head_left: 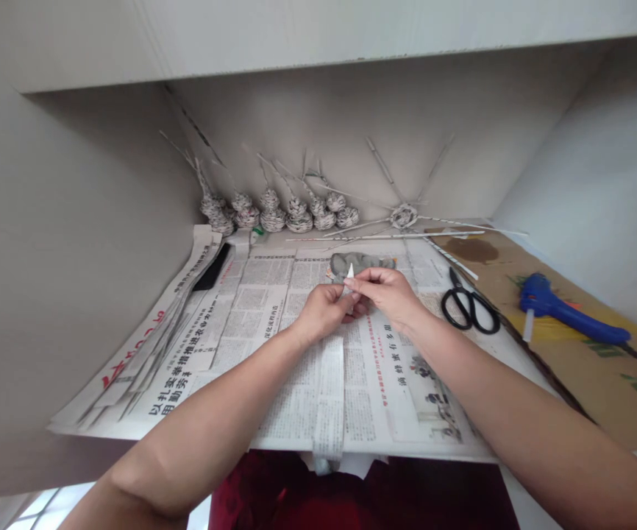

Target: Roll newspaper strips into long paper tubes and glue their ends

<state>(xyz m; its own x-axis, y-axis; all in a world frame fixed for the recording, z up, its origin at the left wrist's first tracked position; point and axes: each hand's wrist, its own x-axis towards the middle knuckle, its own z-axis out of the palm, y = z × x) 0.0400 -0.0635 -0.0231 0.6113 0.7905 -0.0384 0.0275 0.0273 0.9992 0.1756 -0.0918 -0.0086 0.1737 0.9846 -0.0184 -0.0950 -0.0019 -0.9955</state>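
Note:
A strip of newspaper (330, 390) runs from my hands down over the table's front edge. Its upper end is rolled into a small white pointed tip (350, 271) that sticks up between my fingers. My left hand (326, 309) pinches the strip from the left, its fingers closed. From the right, my right hand (379, 291) pinches the rolled tip between thumb and forefinger. The two hands touch, and part of the roll is hidden behind the fingers. Just behind them lies a grey lump (363, 261) on the newspaper sheets (279, 353).
Several woven paper gourds (299, 217) line the back wall, beside a woven starburst piece (404, 215) with long paper sticks. At right are black scissors (468, 303) and a blue glue gun (566, 309) on cardboard (621, 419). A dark flat object (212, 269) and paper strips (147, 361) lie left.

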